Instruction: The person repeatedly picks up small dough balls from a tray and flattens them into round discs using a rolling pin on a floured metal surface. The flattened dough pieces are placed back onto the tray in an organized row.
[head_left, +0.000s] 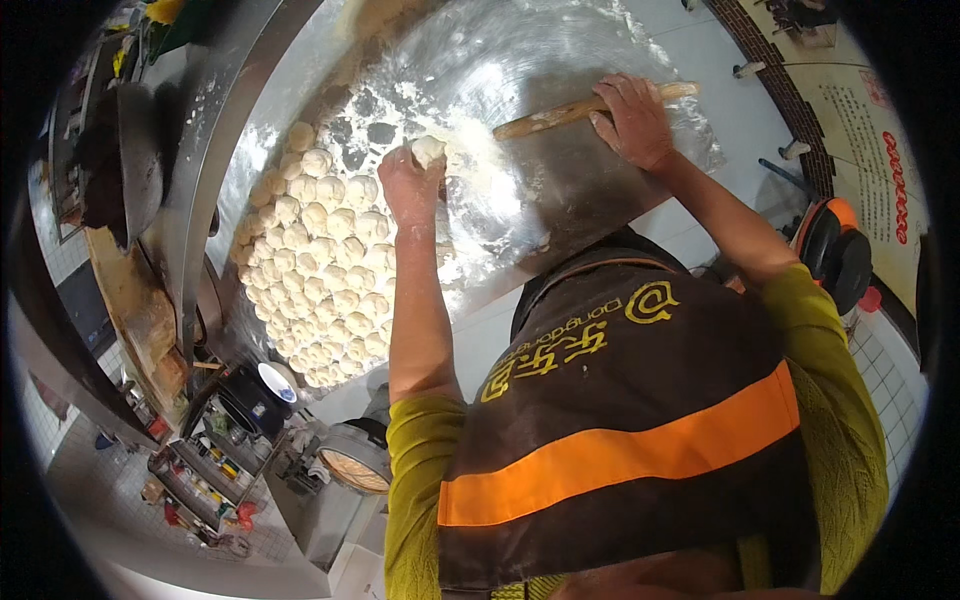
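Note:
A small ball of dough (428, 151) is held between the fingers of my left hand (409, 184), just over the floured steel worktop (480, 225). My right hand (634, 124) rests on a wooden rolling pin (546, 120), gripping it near its right end. The pin lies at a slant across the right part of the worktop, apart from the dough. Rows of pale dough pieces (315, 277) cover the worktop to the left of my left forearm, which hides some of them. Loose flour (457, 187) is scattered between my hands.
A steel ledge (225, 97) runs along the worktop's left side. Beyond it hangs a dark wok (131, 165). At lower left are a black bin-like container (251, 397), a white bowl (277, 381), a round steamer or sieve (354, 461) and shelves of kitchen goods (206, 469).

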